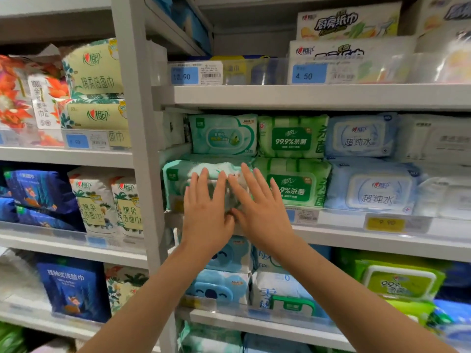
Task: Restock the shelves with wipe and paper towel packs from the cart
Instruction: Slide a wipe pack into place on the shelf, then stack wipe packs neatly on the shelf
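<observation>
A: On the middle shelf point(356, 241), head view: left hand point(206, 211) and right hand point(263, 208) lie flat, fingers spread, pressing the pale-green wipe pack point(178, 180) in under its twin point(223, 135).
B: Looks nearly seated imo. The cart is out of shot, so no clue what's left.

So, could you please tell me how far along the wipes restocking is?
Looks done: the middle shelf already holds two-high stacks of green packs and blue packs. In hand: the left hand and right hand, fingers straight, press on the mint pack at the shelf's left end. Left: the cart is out of view, so remaining stock cannot be judged.
</observation>
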